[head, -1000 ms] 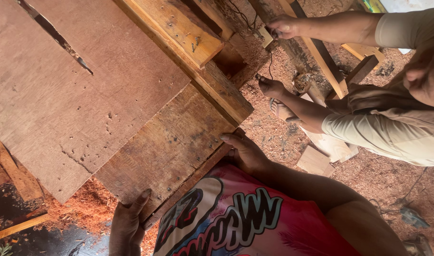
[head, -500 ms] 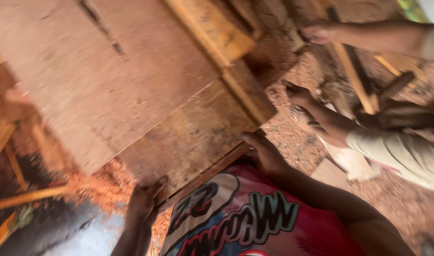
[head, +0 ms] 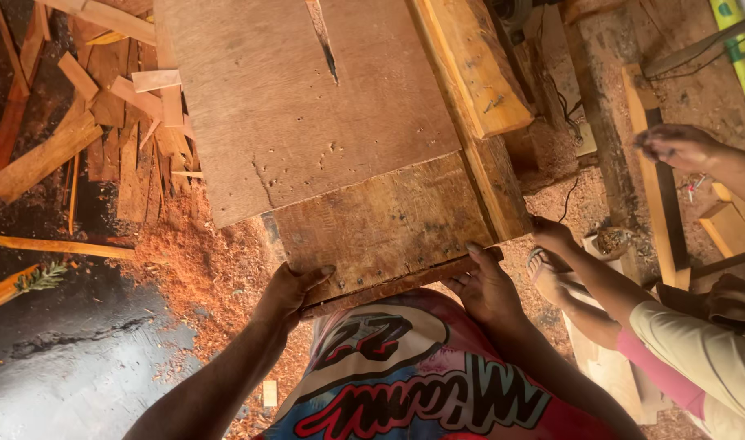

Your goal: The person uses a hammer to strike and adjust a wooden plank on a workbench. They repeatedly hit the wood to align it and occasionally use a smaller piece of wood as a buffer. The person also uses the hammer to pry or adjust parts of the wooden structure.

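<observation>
A thick wooden plank [head: 384,224] lies on the bench in front of me, partly under a wide plywood sheet [head: 291,106]. My left hand [head: 289,292] grips the plank's near left edge, thumb on top. My right hand [head: 485,285] holds the near right edge, fingers curled over it. A long wooden rail [head: 470,73] runs along the right side of the sheet. My printed red shirt [head: 421,383] fills the bottom of the view.
Another person crouches at the right, one hand [head: 675,145] raised, the other [head: 551,236] near the plank's corner. Offcut strips [head: 120,138] are piled at the left. Sawdust [head: 185,261] covers the ground. More timber [head: 657,187] lies at the right.
The view has swung to face the bench squarely. My left hand has come up from below onto the plank's near edge. My right hand stays on the edge.
</observation>
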